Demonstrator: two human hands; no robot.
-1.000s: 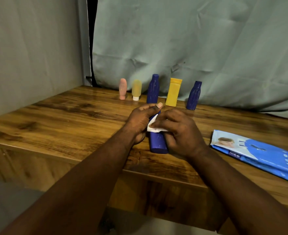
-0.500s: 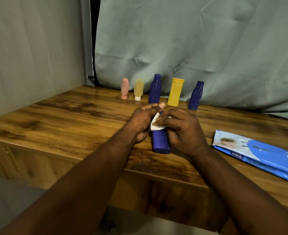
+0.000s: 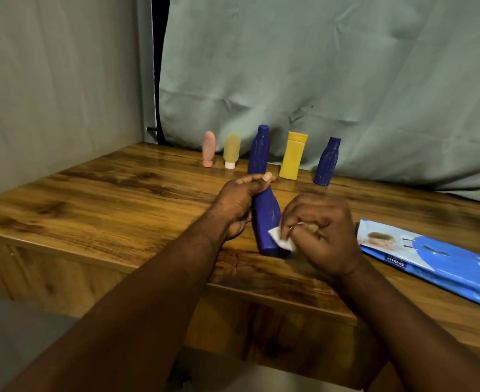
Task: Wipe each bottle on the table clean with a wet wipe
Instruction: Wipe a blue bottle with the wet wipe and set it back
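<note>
Glossy wood-grain table, creased cloth backdrop

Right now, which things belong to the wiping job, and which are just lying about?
Job: held blue bottle in left hand; wet wipe in right hand; pink bottle; pale yellow bottle; tall blue bottle; bright yellow bottle; far-right blue bottle; wipe pack.
Just there: grey cloth backdrop; wooden table.

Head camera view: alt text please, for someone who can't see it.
A person's left hand grips a blue bottle by its neck while the right hand presses a wet wipe against its lower side. Five more bottles stand behind on the wooden table, a blue wipes pack at right.
</note>
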